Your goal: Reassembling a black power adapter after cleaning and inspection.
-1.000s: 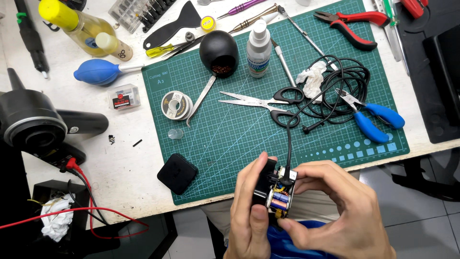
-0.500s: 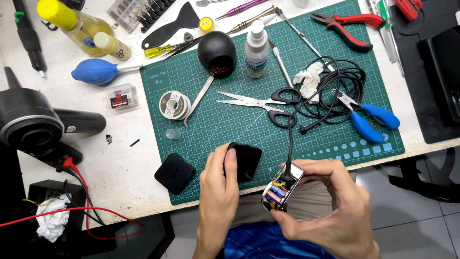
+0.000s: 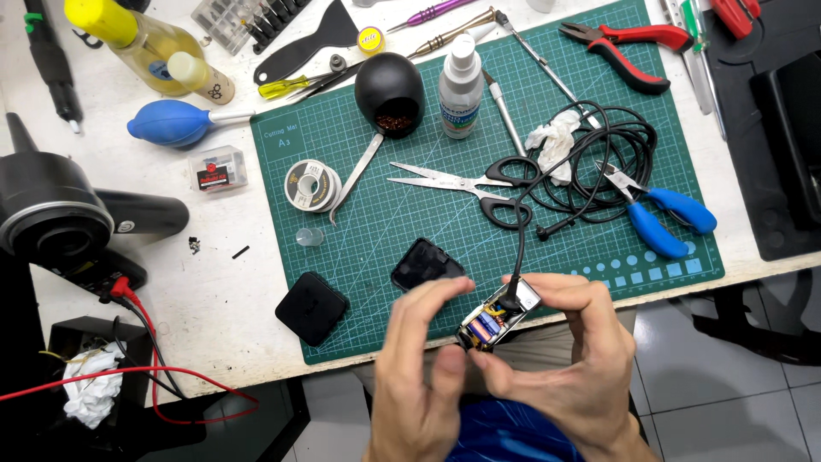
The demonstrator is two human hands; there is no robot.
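The right hand (image 3: 573, 359) pinches a small open charger (image 3: 499, 316) just off the table's near edge, a black cable (image 3: 547, 184) still plugged in. The left hand (image 3: 423, 376) touches it with curled fingertips. Its black cover (image 3: 428, 263) lies on the green mat (image 3: 410, 214). It looks like checking the inside parts, which calls for gentle fingers.

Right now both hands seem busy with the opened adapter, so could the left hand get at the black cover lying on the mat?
Probably yes. The black cover lies bare on the green mat, just beyond the left hand, nothing between; but that hand's fingers touch the opened adapter.
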